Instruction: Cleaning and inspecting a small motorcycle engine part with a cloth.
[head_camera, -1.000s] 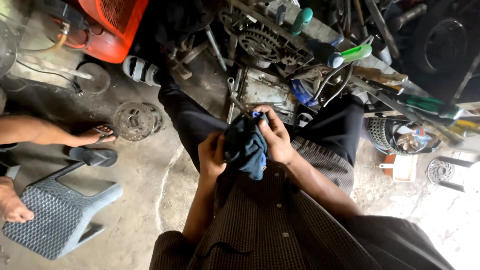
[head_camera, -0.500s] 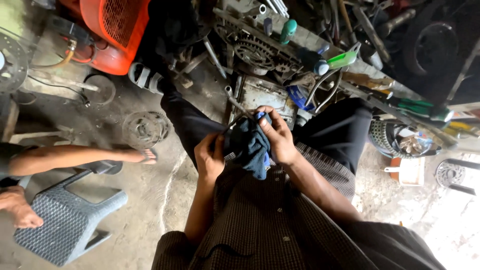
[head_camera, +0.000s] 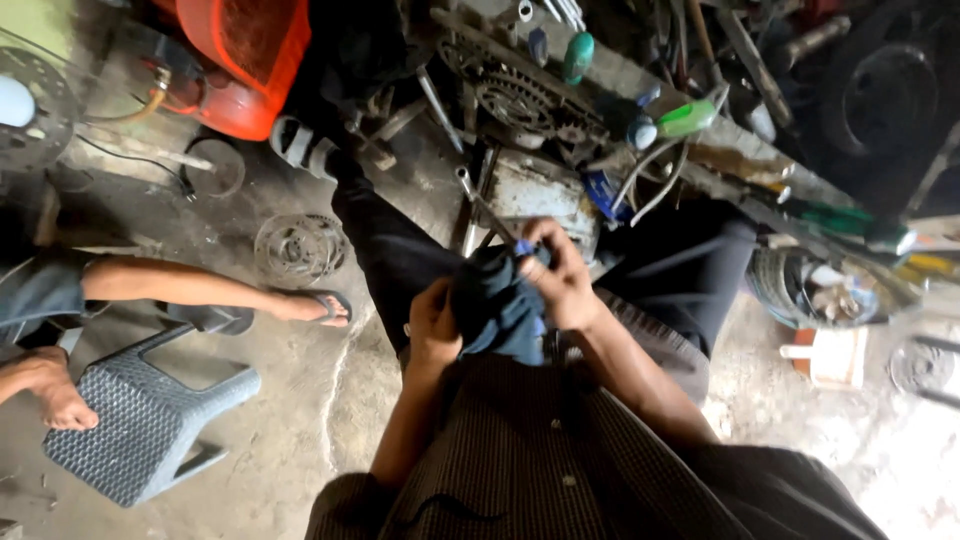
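Note:
I sit looking down at my lap, where both hands work a dark blue rag (head_camera: 500, 310). My left hand (head_camera: 433, 325) grips the rag's left side with curled fingers. Closed over the rag's top right is my right hand (head_camera: 560, 275), pressing it around something hidden inside the cloth. My legs in dark trousers stretch toward a grimy metal engine part (head_camera: 535, 195) on the floor just beyond my hands.
An orange machine (head_camera: 245, 60) stands at the top left. Another person's bare leg with a sandal (head_camera: 215, 290) crosses the floor above a grey plastic stool (head_camera: 140, 420). A sprocket disc (head_camera: 298, 247), green-handled tools (head_camera: 690, 118), a chain gear (head_camera: 515, 100) and a wheel (head_camera: 885, 95) crowd the far side.
My hands keep kneading the rag in the same spot. The other person's leg has stretched out further to the right, and my view has shifted slightly.

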